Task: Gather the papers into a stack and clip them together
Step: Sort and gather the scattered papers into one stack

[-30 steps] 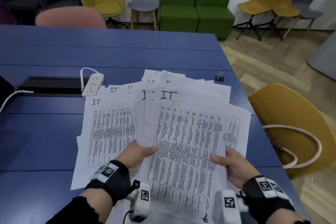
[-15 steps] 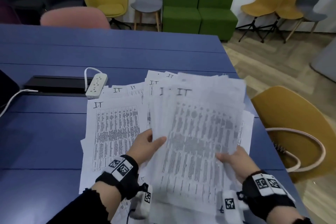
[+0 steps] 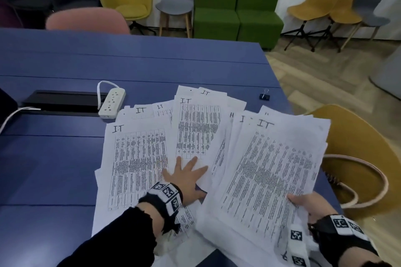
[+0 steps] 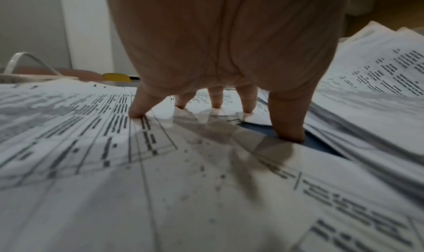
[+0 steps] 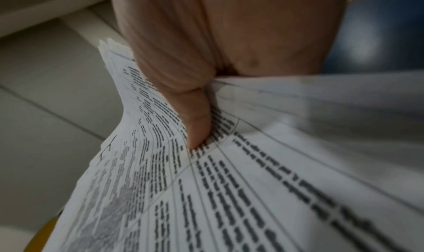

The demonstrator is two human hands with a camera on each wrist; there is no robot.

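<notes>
Printed sheets marked "IT" lie fanned over the blue table. My right hand grips a thick bundle of papers at its lower right edge, thumb on top, lifted and tilted toward the table's right side. My left hand lies flat with spread fingers on the loose papers still on the table; its fingertips press the sheets. A small black binder clip sits on the table beyond the papers, near the right edge.
A white power strip with its cord and a black cable tray lie left of the papers. A yellow chair stands close to the table's right edge. More chairs and a green sofa line the far wall.
My right hand has carried the bundle off to the right, uncovering sheets beneath and the clip. My left hand let go of the bundle and came down flat on the loose papers.
</notes>
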